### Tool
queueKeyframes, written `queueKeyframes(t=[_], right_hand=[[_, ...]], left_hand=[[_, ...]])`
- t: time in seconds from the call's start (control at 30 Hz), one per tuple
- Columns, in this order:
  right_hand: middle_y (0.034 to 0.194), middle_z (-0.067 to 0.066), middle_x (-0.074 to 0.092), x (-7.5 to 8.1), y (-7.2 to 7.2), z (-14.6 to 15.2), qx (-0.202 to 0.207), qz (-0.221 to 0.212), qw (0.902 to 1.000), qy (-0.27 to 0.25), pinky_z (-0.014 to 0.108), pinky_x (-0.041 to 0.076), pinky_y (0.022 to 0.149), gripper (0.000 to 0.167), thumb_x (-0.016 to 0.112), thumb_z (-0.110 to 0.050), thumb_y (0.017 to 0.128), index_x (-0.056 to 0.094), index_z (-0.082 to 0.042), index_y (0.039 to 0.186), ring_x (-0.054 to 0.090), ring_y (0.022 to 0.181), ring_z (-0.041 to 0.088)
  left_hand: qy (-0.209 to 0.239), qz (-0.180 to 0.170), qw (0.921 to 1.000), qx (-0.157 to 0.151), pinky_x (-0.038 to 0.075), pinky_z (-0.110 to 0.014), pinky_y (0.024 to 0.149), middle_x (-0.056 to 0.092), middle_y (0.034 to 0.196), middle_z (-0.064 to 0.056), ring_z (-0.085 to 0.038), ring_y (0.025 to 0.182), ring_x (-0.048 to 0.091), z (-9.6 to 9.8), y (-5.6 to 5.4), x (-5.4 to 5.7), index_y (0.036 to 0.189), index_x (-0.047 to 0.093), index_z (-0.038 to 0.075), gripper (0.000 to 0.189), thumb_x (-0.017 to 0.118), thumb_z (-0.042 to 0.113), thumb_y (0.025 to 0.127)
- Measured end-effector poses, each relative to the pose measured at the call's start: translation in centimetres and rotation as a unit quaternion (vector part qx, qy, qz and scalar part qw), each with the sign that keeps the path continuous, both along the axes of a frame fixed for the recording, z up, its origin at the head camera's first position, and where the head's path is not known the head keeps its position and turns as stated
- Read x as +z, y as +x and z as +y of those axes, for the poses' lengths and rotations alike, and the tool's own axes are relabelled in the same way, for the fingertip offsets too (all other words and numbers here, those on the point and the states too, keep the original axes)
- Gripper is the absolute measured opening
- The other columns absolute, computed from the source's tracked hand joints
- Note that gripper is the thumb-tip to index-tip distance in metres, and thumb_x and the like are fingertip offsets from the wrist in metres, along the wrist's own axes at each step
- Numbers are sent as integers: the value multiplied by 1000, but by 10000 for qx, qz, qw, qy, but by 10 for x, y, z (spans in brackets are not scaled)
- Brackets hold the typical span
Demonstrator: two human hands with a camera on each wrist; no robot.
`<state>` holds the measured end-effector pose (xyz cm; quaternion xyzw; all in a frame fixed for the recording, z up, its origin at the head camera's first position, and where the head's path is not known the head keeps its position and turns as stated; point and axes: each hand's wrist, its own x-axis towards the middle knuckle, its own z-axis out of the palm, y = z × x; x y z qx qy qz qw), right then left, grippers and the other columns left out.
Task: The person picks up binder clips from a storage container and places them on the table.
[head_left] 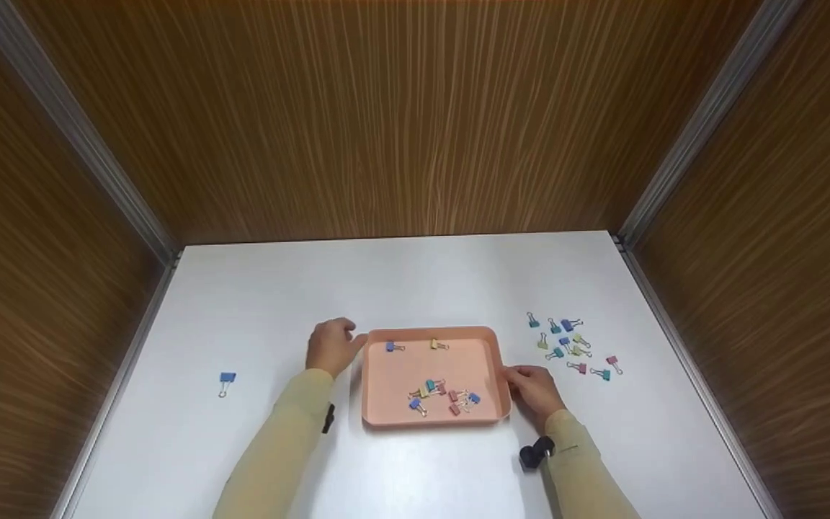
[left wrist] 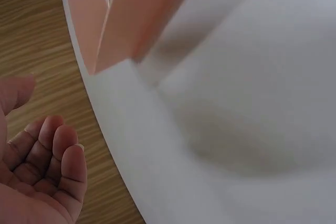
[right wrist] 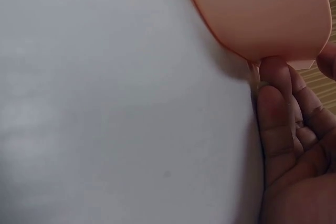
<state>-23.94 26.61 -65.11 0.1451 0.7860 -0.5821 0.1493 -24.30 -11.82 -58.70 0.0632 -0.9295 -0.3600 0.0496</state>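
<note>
A shallow pink tray point(head_left: 390, 378) lies on the white table in front of me. Inside it, a blue binder clip point(head_left: 390, 347) and a yellow binder clip point(head_left: 435, 344) sit near the far side, while several mixed-colour clips cluster toward the near right. My right hand point(head_left: 536, 389) pinches the tray's right wall, thumb at the rim and fingers outside, as the right wrist view also shows. Beside the far left corner is my left hand point(head_left: 332, 347); in the left wrist view its loosely bent fingers point(left wrist: 71, 169) hold nothing and stand apart from the tray.
Several binder clips, including a dark blue one point(head_left: 568, 325) and a pink one point(head_left: 612, 360), lie scattered right of the tray. A lone blue clip point(head_left: 228, 377) lies far left. Wood-grain panels point(head_left: 400, 122) enclose the white table point(head_left: 278, 281) at the back and sides.
</note>
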Motion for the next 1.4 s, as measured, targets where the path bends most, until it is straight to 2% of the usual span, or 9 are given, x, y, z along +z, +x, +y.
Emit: queueKeyframes(t=[0.23, 0.47, 0.6, 0.7, 0.87, 1.0, 1.17, 1.3, 1.4], right_hand=[[87, 8, 67, 1, 4, -1, 64, 6, 10000, 58, 30, 48, 75, 33, 70, -37, 85, 73, -7, 98, 60, 84, 21], [88, 7, 67, 2, 4, -3, 62, 11, 9999, 147, 29, 49, 77, 33, 70, -38, 84, 74, -9, 98, 60, 85, 21], [88, 7, 66, 2, 8, -1, 97, 20, 9998, 199, 29, 49, 76, 30, 70, -36, 84, 74, -9, 96, 59, 85, 21], [87, 7, 66, 2, 11, 1, 127, 65, 9997, 185, 29, 49, 75, 28, 69, -34, 85, 74, -8, 94, 59, 84, 21], [81, 7, 66, 4, 14, 3, 68, 206, 9997, 101, 28, 49, 70, 25, 68, -29, 86, 74, -5, 93, 60, 77, 20], [80, 8, 67, 5, 15, 0, 5, 164, 9999, 19, 29, 50, 69, 24, 69, -27, 85, 74, -4, 93, 61, 75, 20], [80, 8, 66, 4, 18, -3, -11, 69, 10000, -53, 29, 50, 68, 24, 69, -26, 86, 73, -4, 93, 60, 75, 20], [81, 8, 66, 3, 20, -3, 21, 35, 10000, -9, 29, 51, 68, 24, 68, -27, 86, 73, -5, 93, 60, 76, 20], [83, 8, 67, 3, 21, -2, 15, 16, 10000, 36, 29, 50, 70, 24, 69, -28, 85, 74, -6, 93, 61, 77, 21]], left_hand=[[147, -216, 9991, -319, 54, -35, 76, 68, 89, -4, -19, 84, 64, 45, -9, 0, 108, 71, 3, 33, 74, 27, 85], [17, -260, 9978, -617, 52, -33, 75, 64, 82, 0, -16, 80, 59, 74, -12, -7, 103, 72, 6, 29, 74, 28, 85], [-323, -235, 9962, -772, 47, -39, 88, 64, 79, 0, -17, 78, 59, 87, -10, -14, 104, 72, 6, 30, 74, 29, 84], [-309, -309, 9949, -907, 46, -40, 91, 67, 85, -3, -18, 81, 60, 97, -9, -18, 107, 71, 5, 32, 74, 27, 85], [-17, -609, 9921, -1097, 53, -33, 77, 69, 98, -6, -15, 79, 61, 114, -12, -24, 109, 70, 4, 29, 72, 22, 87], [-267, -653, 9911, -1132, 53, -33, 75, 70, 96, -3, -12, 75, 59, 121, -16, -28, 107, 72, 7, 25, 72, 22, 87], [-589, -825, 9876, -1198, 51, -30, 64, 65, 75, -1, -12, 60, 54, 122, -16, -32, 106, 69, 4, 24, 71, 20, 87], [-793, -983, 9820, -1404, 45, -27, 56, 57, 66, 1, -11, 55, 50, 119, -15, -30, 99, 67, 4, 19, 70, 19, 88], [-694, -1077, 9799, -1532, 43, -29, 57, 55, 68, 0, -13, 57, 48, 117, -15, -22, 95, 67, 6, 15, 69, 19, 88]])
